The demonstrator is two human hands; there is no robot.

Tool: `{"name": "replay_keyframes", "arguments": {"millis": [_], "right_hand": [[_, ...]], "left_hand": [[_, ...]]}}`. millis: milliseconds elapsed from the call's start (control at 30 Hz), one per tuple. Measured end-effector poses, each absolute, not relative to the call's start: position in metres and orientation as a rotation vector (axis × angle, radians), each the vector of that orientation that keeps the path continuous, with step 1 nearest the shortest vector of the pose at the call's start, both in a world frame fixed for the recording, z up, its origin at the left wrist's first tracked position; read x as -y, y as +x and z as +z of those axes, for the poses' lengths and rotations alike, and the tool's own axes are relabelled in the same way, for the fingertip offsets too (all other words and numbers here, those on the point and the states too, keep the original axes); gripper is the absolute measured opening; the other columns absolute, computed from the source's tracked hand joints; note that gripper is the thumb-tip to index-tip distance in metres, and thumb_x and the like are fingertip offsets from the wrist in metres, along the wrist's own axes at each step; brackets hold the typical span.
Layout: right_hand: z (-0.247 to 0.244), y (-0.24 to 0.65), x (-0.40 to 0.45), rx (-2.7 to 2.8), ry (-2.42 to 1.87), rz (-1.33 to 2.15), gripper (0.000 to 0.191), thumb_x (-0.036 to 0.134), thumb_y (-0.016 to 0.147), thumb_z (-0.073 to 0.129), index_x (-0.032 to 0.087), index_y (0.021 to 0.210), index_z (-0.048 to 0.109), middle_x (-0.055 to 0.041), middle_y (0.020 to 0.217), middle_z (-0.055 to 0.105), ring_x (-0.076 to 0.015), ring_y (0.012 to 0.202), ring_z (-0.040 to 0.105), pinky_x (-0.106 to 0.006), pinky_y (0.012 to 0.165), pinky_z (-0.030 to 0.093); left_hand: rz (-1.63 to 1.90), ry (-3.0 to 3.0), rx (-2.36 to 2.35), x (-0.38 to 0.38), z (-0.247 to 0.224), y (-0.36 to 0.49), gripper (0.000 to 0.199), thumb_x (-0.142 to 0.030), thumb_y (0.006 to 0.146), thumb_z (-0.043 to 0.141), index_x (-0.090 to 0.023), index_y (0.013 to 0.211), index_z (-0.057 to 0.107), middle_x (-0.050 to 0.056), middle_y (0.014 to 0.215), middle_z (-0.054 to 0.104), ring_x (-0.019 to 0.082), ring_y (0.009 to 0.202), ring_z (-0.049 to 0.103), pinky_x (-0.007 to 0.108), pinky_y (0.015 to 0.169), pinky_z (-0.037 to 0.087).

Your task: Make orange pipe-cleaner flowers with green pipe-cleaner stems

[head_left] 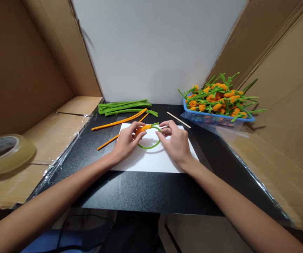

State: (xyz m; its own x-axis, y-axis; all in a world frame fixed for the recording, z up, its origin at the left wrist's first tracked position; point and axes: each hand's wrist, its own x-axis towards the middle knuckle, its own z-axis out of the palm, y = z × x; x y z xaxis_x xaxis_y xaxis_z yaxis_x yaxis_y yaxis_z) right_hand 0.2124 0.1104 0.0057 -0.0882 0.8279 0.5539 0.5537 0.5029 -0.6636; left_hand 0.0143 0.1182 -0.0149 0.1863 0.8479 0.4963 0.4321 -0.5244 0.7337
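Crowding the upper right of the frame, a blue perforated basket [212, 117] heaped with fuzzy orange-and-green pieces [217, 96] stands on the counter [101, 195] near a smooth pale stick [178, 119]. Green stems [127, 105] lie bundled left of upper centre; a glossy tape roll [26, 154] sits far left on cardboard [46, 130]. The left hand [129, 138] partly hides a soft orange stem [108, 142]. At frame centre, over a flat white sheet [151, 165], is a green ring [149, 147]: the left grip pinches its orange-wrapped upper-left section, while the right hand [176, 140] curls, thumb and fingers slightly parted, at its right side; whether that grip pinches cannot be told.
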Motion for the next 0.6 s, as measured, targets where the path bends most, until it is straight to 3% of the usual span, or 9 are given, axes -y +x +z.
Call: {"name": "replay_keyframes", "arguments": {"millis": [67, 167, 367, 600], "right_hand": [[0.0075, 0.2152, -0.1117, 1.768, -1.153, 0.296, 0.007, 0.018, 0.084, 0.067, 0.018, 0.09, 0.07, -0.0051, 0.081, 0.077, -0.0194, 0.07, 0.073, -0.031, 0.07, 0.056], [0.0103, 0.2179, -0.112, 1.814, -1.11, 0.199, 0.01, 0.017, 0.086, 0.064, 0.02, 0.084, 0.074, -0.0041, 0.08, 0.078, -0.0196, 0.067, 0.072, -0.032, 0.069, 0.055], [0.0063, 0.2135, -0.1098, 1.904, -0.935, 0.113, 0.014, 0.014, 0.088, 0.064, 0.02, 0.087, 0.076, -0.0046, 0.088, 0.079, -0.0201, 0.078, 0.074, -0.032, 0.074, 0.056], [0.0071, 0.2121, -0.109, 1.882, -0.972, 0.228, 0.012, 0.016, 0.088, 0.064, 0.02, 0.089, 0.075, -0.0048, 0.089, 0.079, -0.0185, 0.075, 0.072, -0.031, 0.073, 0.057]], "left_hand": [[1.291, 2.094, -1.173, -0.1177, -0.0147, 0.014, 0.027, -0.033, 0.092, 0.063, -0.018, 0.115, 0.065, 0.008, 0.107, 0.074, 0.016, 0.083, 0.068, 0.024, 0.065, 0.055], [1.316, 2.173, -1.132, -0.1161, -0.0142, 0.0145, 0.022, -0.029, 0.093, 0.061, -0.017, 0.111, 0.068, 0.008, 0.103, 0.075, 0.015, 0.077, 0.068, 0.024, 0.066, 0.055], [1.341, 2.238, -1.099, -0.1112, -0.0123, 0.0185, 0.019, -0.023, 0.093, 0.063, -0.018, 0.109, 0.071, 0.004, 0.093, 0.077, 0.012, 0.067, 0.066, 0.022, 0.062, 0.054], [1.35, 2.217, -1.131, -0.1092, -0.0102, 0.0178, 0.022, -0.03, 0.092, 0.066, -0.019, 0.111, 0.071, 0.004, 0.096, 0.077, 0.012, 0.074, 0.068, 0.022, 0.065, 0.054]]}}
